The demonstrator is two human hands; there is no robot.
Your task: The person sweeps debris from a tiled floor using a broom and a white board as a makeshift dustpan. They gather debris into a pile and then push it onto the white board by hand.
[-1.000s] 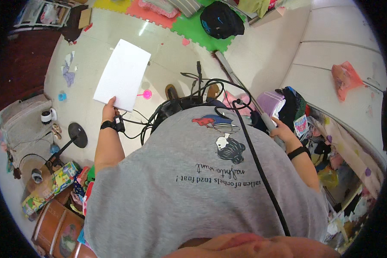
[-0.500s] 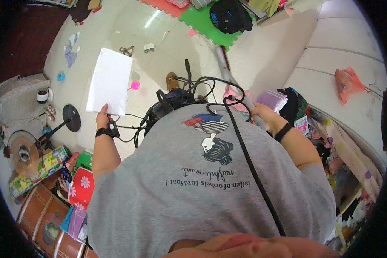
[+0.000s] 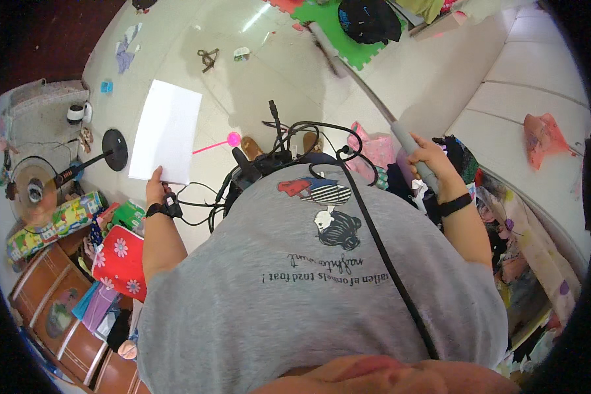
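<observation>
My left hand (image 3: 156, 189) grips the near edge of a flat white rectangular sheet (image 3: 164, 134), held out over the floor on the left. Whether it is paper or thin board I cannot tell. My right hand (image 3: 430, 161) is wrapped round the grey grip of a broom (image 3: 373, 97). Its long shaft slants up and to the left, and the grey head with dark bristles (image 3: 322, 44) is beside the green foam mat (image 3: 322, 16). A pink stick with a round end (image 3: 234, 138) shows beyond the sheet's right edge, partly hidden by it.
Black cables (image 3: 295, 131) hang at my waist. A brown strappy item (image 3: 208, 59) and a small packet (image 3: 241, 54) lie on the tiles. At left stand a fan (image 3: 34, 190) and a round black base (image 3: 115, 150). A black cap (image 3: 368, 21) rests on the mat; a white sofa (image 3: 525, 72) is at right.
The broom has swung out to the far side, its shaft now in full view, and my right hand has risen. More of the pink stick shows beside the sheet.
</observation>
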